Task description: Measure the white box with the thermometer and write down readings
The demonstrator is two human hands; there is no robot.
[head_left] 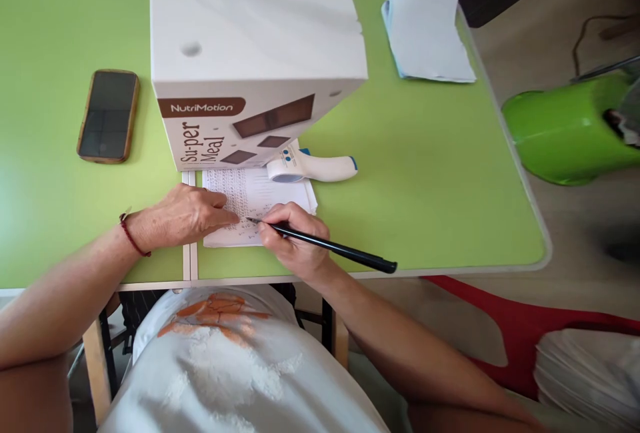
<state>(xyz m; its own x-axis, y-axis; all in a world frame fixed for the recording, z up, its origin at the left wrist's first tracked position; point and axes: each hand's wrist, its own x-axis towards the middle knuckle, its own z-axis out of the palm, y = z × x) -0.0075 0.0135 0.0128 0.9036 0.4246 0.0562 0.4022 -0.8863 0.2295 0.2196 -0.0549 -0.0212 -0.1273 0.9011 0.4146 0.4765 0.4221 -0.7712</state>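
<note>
A stack of white paper sheets (227, 236) covered with small handwriting lies at the near edge of the green table. My right hand (295, 236) is closed round a black pen (340, 245), its tip at the writing and its capped end pointing right. My left hand (193, 213) rests at the left of the sheets, fingers stretched over the writing, holding nothing. Just beyond the hands, a white infrared thermometer (320, 168) lies partly on the paper. A large white NutriMotion box (257, 33) stands behind it and hides the far part of the sheets.
On the green table (425, 173), a phone (109, 116) lies left of the box. Folded white papers (427, 30) are at the far right corner. A green bin (565, 130) stands on the floor at right, and a red chair (530, 333) is nearer.
</note>
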